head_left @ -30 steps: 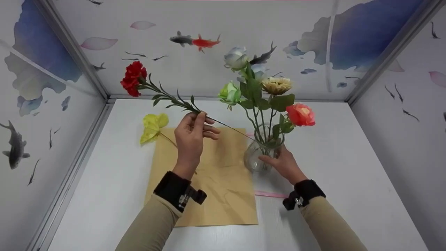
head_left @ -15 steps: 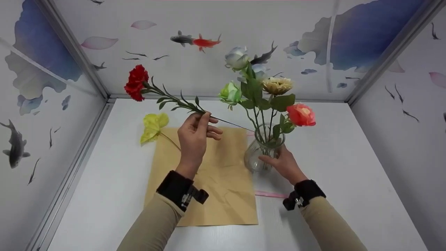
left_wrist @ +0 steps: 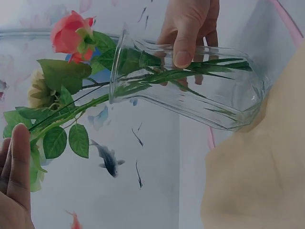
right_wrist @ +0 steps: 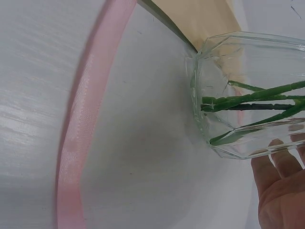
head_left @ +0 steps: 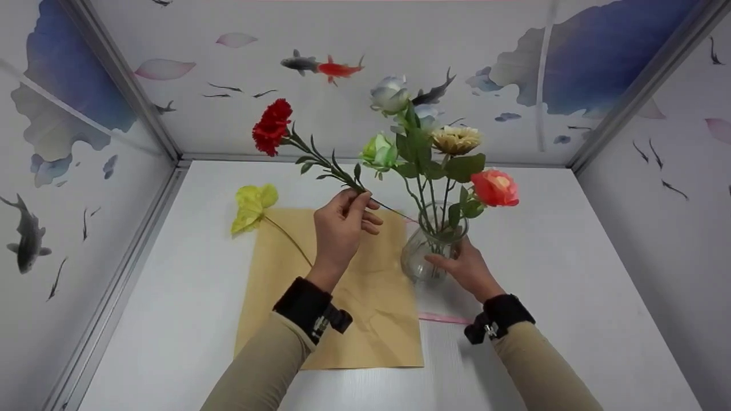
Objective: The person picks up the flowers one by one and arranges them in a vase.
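My left hand [head_left: 344, 225] pinches a red carnation [head_left: 272, 127] by its thin stem, just below the leaves. The stem slants down to the right, and its lower end overlaps the mouth of a clear glass vase [head_left: 417, 264] in the head view. Round the vase's right side curls my right hand [head_left: 469, 268]; its thumb [left_wrist: 183, 51] lies against the glass in the left wrist view. Standing in the vase are a coral rose [head_left: 494, 188], a beige flower [head_left: 455, 140], a green rose [head_left: 378, 152] and pale roses [head_left: 389, 95]. Their green stems [right_wrist: 267, 95] show through the glass.
Brown kraft paper [head_left: 371, 337] lies creased on the white table [head_left: 571, 274], left of the vase. A yellow flower [head_left: 251, 206] rests across its upper left corner. Pink ribbon [head_left: 444, 318] runs along the table by the paper. Printed walls enclose the back and both sides.
My left hand has moved right with the carnation, bringing the bloom nearer the vase and more of the stem over its mouth. My right hand and the vase stay put.
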`<state>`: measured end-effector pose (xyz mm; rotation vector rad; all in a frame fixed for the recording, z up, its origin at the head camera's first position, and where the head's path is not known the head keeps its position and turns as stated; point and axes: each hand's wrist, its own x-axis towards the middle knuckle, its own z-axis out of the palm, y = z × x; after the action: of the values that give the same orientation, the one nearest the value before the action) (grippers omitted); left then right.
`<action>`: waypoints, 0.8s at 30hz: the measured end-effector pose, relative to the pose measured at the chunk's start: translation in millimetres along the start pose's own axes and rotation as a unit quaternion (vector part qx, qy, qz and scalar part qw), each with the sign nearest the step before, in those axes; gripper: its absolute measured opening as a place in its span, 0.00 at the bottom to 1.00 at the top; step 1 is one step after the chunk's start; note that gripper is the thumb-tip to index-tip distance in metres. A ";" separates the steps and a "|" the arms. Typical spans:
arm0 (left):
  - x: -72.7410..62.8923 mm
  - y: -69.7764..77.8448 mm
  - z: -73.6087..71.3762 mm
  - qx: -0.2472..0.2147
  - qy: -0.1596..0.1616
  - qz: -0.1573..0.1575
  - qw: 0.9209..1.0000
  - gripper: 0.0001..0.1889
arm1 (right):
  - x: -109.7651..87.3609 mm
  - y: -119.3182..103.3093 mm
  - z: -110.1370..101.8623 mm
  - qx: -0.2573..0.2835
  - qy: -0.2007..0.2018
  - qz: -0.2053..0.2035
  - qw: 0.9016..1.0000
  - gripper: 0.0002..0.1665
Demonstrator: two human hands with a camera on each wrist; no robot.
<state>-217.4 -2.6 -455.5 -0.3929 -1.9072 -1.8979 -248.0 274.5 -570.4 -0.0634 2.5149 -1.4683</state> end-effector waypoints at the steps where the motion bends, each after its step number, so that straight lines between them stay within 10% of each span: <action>1: -0.1 -0.3 1.5 0.005 -0.002 0.000 1.000 0.11 | 0.2 0.1 -0.3 0.002 -0.001 0.001 1.000 0.68; 24: -9.1 -19.8 28.2 0.020 -0.042 -0.049 0.998 0.09 | 0.6 2.1 0.1 -0.002 0.007 0.008 1.000 0.68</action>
<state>-221.7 25.8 -476.7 -0.3783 -2.0498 -1.9297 -248.5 275.4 -572.4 -0.0337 2.5238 -1.4613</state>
